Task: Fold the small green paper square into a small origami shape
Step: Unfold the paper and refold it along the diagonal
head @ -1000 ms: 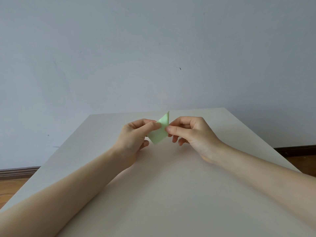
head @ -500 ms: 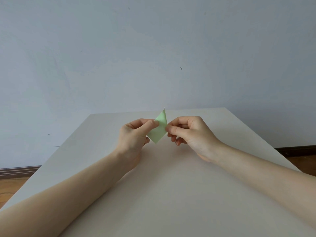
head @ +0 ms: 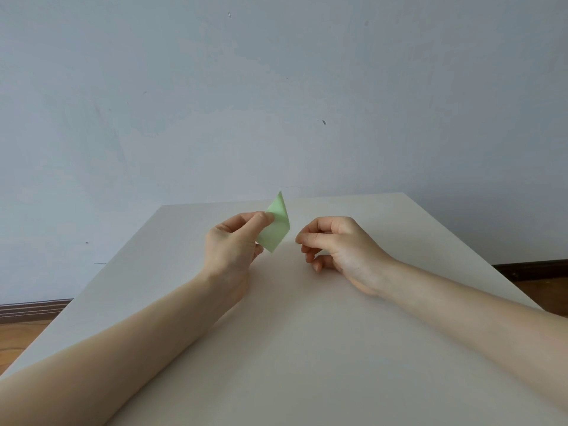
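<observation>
So the green paper (head: pixel 275 228) is up in the air over the far half of the table (head: pixel 307 348), held only by the left hand (head: pixel 234 245). It's already folded into a narrow pointy shape, kind of a kite or diamond, standing more or less upright with a slight lean, one sharp tip poking up past the far table edge and the other tip pointing down toward the tabletop. The left thumb and index finger pinch it along its left side, around the middle, and the other fingers of that hand are curled behind the paper, so I can't really see how they sit back there. You can make out a crease running across the upper part, where a lighter flap sits over the rest. The right hand (head: pixel 333 244) is just beside the paper but clear of it, with a small gap between its fingertips and the paper's right edge. Its thumb and index finger are drawn together as if pinching, the remaining fingers curled under, and it looks like there's nothing in it, though that pinch is small enough in the frame that I wouldn't swear to it. Both forearms come in from the bottom corners, and the left one seems to rest on the table. Behind everything is a plain pale wall (head: pixel 276 87), with a strip of wooden floor (head: pixel 15 339) showing at either side.
</observation>
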The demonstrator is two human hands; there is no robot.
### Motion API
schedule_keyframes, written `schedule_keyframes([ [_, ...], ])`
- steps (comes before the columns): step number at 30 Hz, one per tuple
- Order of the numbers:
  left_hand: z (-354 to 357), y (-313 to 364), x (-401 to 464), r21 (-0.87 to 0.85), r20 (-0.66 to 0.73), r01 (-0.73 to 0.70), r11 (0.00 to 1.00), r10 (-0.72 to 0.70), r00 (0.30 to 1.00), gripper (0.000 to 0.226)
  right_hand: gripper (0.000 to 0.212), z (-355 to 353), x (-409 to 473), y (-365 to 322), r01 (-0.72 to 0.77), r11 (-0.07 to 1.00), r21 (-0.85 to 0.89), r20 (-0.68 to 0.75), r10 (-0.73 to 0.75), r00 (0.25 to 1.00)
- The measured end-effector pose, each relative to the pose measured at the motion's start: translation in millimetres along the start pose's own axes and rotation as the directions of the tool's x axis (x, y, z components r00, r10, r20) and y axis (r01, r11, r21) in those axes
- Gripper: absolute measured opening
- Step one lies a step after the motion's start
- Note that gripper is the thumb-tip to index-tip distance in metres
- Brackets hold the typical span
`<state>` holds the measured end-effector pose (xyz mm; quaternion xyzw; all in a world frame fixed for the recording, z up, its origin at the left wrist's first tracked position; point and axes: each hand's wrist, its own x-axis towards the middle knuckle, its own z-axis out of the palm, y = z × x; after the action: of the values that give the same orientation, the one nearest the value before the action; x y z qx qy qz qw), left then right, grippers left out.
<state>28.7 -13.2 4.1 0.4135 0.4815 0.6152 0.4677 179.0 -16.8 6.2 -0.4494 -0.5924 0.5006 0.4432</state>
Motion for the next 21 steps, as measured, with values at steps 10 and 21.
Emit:
schedule_keyframes([
  [10, -0.9, 0.9, 1.3, 0.086, 0.098, 0.013, 0.996, -0.021, 0.995, 0.012, 0.012, -3.7, 0.0, 0.5, 0.095, 0.991, 0.096, -0.032, -0.092, 0.995],
  [21, -1.2, 0.4, -4.3, 0.162, 0.261, -0.095, 0.982, 0.05, 0.964, 0.024, 0.01, -6.4, -0.7, -0.6, 0.191, 0.978, 0.078, -0.053, -0.187, 0.981],
])
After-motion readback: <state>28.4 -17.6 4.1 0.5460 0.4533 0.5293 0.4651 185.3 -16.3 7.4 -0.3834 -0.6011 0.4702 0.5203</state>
